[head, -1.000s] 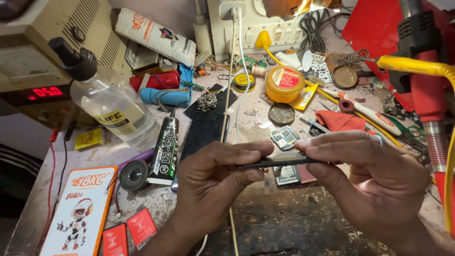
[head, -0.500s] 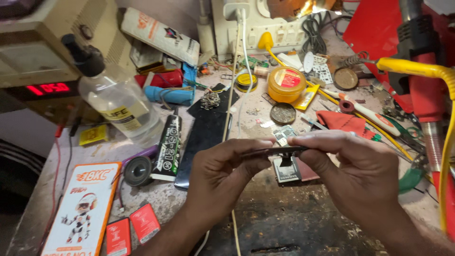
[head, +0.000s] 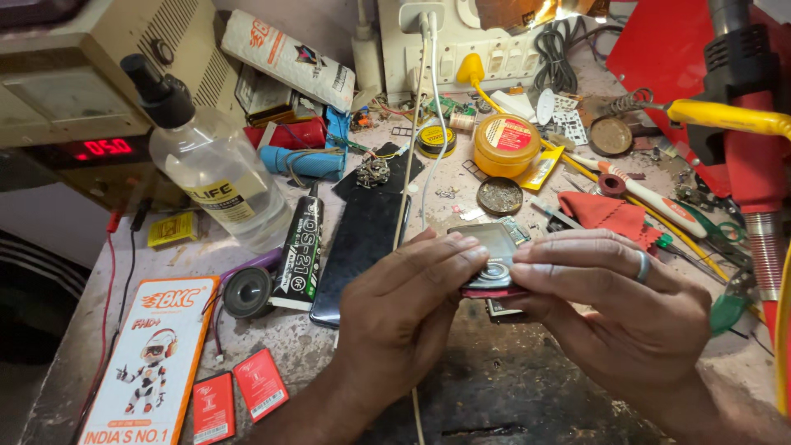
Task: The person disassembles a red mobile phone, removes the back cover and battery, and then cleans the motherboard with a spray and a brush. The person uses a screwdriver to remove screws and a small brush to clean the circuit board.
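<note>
Both hands meet over the middle of a cluttered workbench, holding one small keypad phone [head: 491, 262] between them. Its grey screen face and round centre key tilt up toward me, and a dark red edge shows underneath. My left hand [head: 408, 309] pinches its left side with thumb and fingers. My right hand [head: 614, 309], with a ring on one finger, grips the right side. A dark smartphone [head: 358, 247] lies flat just left of my left hand, with a black glue tube [head: 300, 247] beside it.
A clear bottle with a black nozzle [head: 210, 169] stands at the left before a power supply with a red display [head: 103, 148]. A yellow round tin [head: 506, 145], red cloth [head: 606, 213], screwdriver [head: 651, 198], small speaker [head: 246, 292], orange box [head: 152, 363] and two red battery packs [head: 239, 395] lie around.
The phone was held edge-on like a thin dark bar; both hands have turned it so its screen face shows, and they have drawn closer together around it.
</note>
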Demonstrator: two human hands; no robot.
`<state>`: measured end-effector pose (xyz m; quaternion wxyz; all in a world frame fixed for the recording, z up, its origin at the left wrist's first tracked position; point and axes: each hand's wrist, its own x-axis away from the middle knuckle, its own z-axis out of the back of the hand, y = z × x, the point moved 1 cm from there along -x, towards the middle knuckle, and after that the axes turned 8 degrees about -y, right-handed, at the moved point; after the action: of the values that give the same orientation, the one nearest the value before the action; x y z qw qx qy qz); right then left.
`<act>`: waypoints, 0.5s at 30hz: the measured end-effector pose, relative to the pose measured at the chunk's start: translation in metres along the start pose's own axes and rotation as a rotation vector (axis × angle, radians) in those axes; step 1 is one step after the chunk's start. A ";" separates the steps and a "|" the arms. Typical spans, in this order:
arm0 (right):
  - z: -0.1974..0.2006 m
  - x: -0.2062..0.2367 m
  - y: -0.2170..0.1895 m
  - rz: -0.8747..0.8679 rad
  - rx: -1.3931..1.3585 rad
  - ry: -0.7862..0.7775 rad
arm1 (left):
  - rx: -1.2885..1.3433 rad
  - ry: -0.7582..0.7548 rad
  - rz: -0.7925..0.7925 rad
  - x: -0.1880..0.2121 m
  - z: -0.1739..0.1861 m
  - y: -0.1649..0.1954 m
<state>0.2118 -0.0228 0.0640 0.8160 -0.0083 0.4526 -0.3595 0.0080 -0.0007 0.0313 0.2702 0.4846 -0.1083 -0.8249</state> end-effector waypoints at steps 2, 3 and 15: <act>0.001 0.000 -0.002 0.028 -0.002 -0.002 | -0.014 -0.010 -0.006 0.000 0.000 0.002; 0.001 -0.001 -0.002 0.040 -0.003 -0.003 | -0.021 -0.017 -0.009 0.000 0.000 0.002; -0.004 0.010 0.003 -0.048 0.013 -0.002 | -0.030 -0.028 -0.004 -0.004 -0.001 0.011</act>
<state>0.2141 -0.0249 0.0535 0.8076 -0.0144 0.4492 -0.3819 0.0147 -0.0074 0.0389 0.2744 0.4692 -0.0987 -0.8336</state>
